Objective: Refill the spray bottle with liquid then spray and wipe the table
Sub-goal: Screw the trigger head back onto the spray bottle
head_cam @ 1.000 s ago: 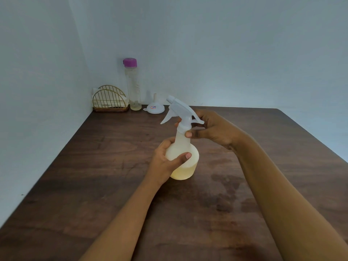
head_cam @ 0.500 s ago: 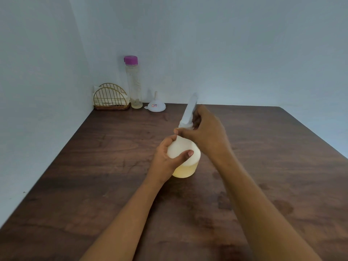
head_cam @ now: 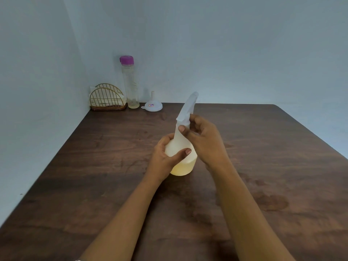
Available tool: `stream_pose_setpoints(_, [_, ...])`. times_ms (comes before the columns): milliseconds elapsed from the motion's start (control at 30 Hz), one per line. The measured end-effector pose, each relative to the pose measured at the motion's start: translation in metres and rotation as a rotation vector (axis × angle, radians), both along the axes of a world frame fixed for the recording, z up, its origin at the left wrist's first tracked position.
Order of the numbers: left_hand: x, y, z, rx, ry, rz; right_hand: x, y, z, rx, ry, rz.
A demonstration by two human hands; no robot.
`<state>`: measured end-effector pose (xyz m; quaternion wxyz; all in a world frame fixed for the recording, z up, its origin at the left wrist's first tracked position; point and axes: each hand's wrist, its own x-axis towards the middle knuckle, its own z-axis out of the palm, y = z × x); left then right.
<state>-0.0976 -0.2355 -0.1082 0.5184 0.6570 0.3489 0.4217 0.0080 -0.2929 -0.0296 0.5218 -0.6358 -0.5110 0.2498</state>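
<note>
Both hands are on the spray bottle, which stands upright on the wooden surface near its middle. My left hand wraps the rounded shoulder, thumb and fingers curled around it. My right hand pinches the neck just under the white trigger head, thumb on the near side and fingers curled behind.

Pale yellow liquid fills only the lower part of the translucent body, so it should feel fairly light, with its weight low. The plastic wall looks thin and smooth and would likely dent under a hard squeeze or slip if wet. The wide shoulder is the steady place to hold it, and the collar is the place to turn.

Counted: one spray bottle, one tall clear bottle with a purple cap, one white funnel turned mouth-down, and one gold wire holder with pale folded cloths, number unclear. These three stand together in the far-left corner, well apart from the hands.
</note>
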Motion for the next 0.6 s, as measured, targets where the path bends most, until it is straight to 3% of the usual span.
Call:
stream_pose_setpoints(167, [-0.001,-0.002,0.002,0.009,-0.015,0.004,-0.007,0.006,-0.002,0.073,-0.281,-0.148])
stream_pose_setpoints(233, [-0.001,-0.002,0.002,0.011,-0.007,0.004,-0.004,0.005,-0.002,0.083,-0.306,-0.133])
stream_pose_setpoints(600, [0.0,0.002,0.0,-0.025,0.02,-0.009,0.044,0.013,0.025,-0.12,-0.121,0.465])
